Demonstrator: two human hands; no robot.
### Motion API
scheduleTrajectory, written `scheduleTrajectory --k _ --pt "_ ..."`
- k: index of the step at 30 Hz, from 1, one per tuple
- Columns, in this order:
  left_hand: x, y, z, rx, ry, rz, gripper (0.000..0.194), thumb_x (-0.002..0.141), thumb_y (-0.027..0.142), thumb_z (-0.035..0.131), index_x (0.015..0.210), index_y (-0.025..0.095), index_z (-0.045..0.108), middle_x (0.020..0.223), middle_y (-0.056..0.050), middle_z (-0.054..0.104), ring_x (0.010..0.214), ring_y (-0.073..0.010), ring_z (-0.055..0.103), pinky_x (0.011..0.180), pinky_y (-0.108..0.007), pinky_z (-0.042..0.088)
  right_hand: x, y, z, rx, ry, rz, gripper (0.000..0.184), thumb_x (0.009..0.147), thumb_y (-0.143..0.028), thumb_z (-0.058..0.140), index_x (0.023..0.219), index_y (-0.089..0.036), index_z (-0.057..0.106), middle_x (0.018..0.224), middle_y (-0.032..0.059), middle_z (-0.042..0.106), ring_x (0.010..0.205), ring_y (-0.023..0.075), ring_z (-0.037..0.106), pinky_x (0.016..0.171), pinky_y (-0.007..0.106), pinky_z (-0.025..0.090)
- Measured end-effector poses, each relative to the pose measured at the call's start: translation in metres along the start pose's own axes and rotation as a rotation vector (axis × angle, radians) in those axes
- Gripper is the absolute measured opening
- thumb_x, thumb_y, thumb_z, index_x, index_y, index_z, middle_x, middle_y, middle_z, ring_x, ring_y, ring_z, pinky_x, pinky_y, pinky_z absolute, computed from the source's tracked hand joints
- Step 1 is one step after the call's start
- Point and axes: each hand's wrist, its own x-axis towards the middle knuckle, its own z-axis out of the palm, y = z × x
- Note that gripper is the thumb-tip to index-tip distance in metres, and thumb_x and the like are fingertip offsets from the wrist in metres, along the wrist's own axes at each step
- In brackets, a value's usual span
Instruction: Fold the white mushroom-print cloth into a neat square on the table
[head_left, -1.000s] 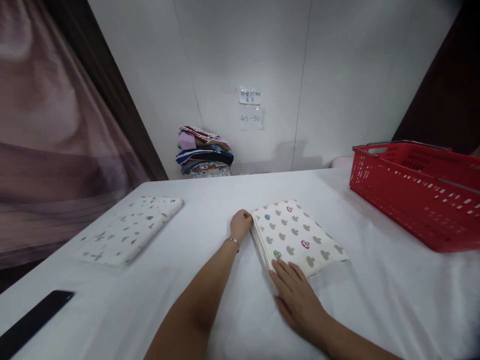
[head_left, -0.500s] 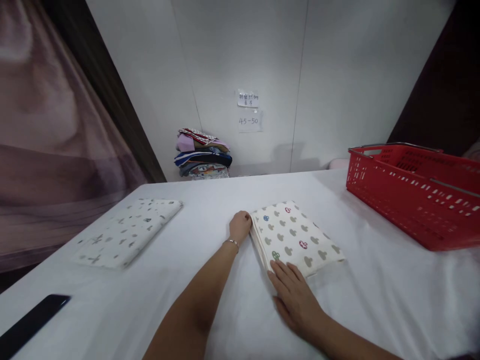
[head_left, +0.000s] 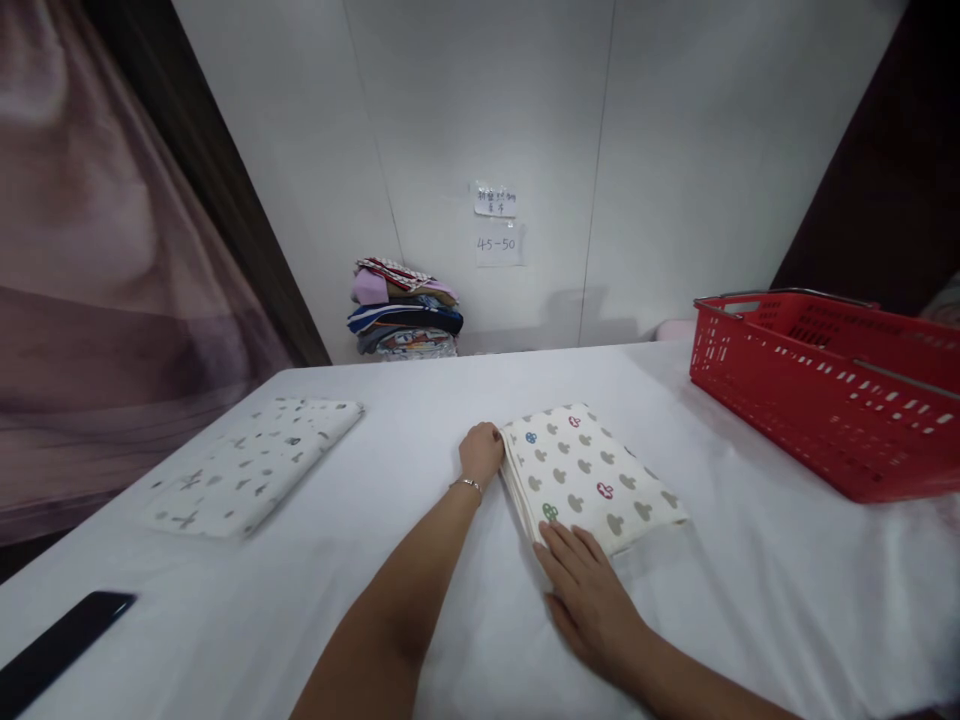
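Note:
In front of me lies a folded cream cloth (head_left: 592, 470) printed with beige mushroom-like shapes, a few of them red, blue or green. At its far left corner, my left hand (head_left: 481, 452) is closed with curled fingers gripping the edge. My right hand (head_left: 589, 590) rests nearly flat, its fingertips on the cloth's near left corner and its fingers stretched out. A bracelet circles the left wrist. Farther left lies a second folded white cloth (head_left: 259, 465) with small grey prints, touched by neither hand.
A red plastic basket (head_left: 810, 400) stands at the right on the white-covered table (head_left: 405, 430). A dark flat object (head_left: 64, 650) lies near left. Behind the table is a stack of folded fabrics (head_left: 409, 315) against the wall, beside paper signs (head_left: 499, 243).
Almost nothing differs. Both hands keep their places on the cloth, and the whole view has shifted very slightly.

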Motion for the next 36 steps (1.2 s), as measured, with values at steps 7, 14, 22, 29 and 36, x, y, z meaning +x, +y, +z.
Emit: scheduleTrajectory --k 7,14,22,29,36 --pt "-0.002 0.001 -0.001 0.027 -0.009 0.004 0.018 0.082 0.025 0.044 0.079 0.019 0.060 0.089 -0.006 0.063 0.084 -0.0186 0.056 0.067 -0.028 0.037 0.001 -0.001 -0.002 -0.003 -0.026 0.009 0.059 0.076 -0.009 0.045 0.134 -0.013 0.042 0.143 0.0131 0.037 0.132 0.0270 0.030 0.106 0.050 0.029" --pt "-0.004 -0.003 -0.005 -0.004 -0.009 0.104 0.019 0.083 0.023 0.043 0.080 0.019 0.061 0.088 -0.005 0.063 0.085 -0.0173 0.055 0.069 -0.027 0.038 0.002 -0.002 -0.005 -0.016 -0.032 0.000 0.059 0.076 -0.009 0.045 0.134 -0.013 0.041 0.143 0.0133 0.037 0.133 0.0265 0.029 0.107 0.049 0.028" --pt "0.002 -0.013 -0.006 -0.199 0.043 0.177 0.015 0.077 0.015 0.048 0.077 0.021 0.062 0.093 -0.002 0.062 0.093 -0.0152 0.054 0.080 -0.025 0.040 0.000 0.001 0.000 0.002 -0.025 -0.002 0.060 0.075 -0.009 0.045 0.135 -0.014 0.040 0.144 0.0126 0.036 0.134 0.0263 0.028 0.107 0.050 0.028" --pt "0.006 -0.012 -0.004 -0.338 0.073 0.044 0.013 0.076 0.024 0.053 0.086 0.021 0.062 0.097 -0.002 0.063 0.088 -0.0155 0.057 0.080 -0.027 0.043 0.000 0.000 0.001 0.012 0.006 0.005 0.058 0.076 -0.009 0.045 0.134 -0.015 0.042 0.143 0.0119 0.038 0.133 0.0259 0.028 0.106 0.049 0.030" --pt "0.013 -0.015 -0.005 -0.346 -0.046 0.133 0.040 0.078 0.017 0.049 0.117 0.022 0.056 0.108 -0.002 0.061 0.088 -0.0135 0.057 0.083 -0.025 0.044 0.001 -0.001 -0.001 0.000 -0.007 0.006 0.060 0.075 -0.009 0.045 0.135 -0.015 0.041 0.143 0.0119 0.037 0.133 0.0261 0.028 0.106 0.050 0.030"
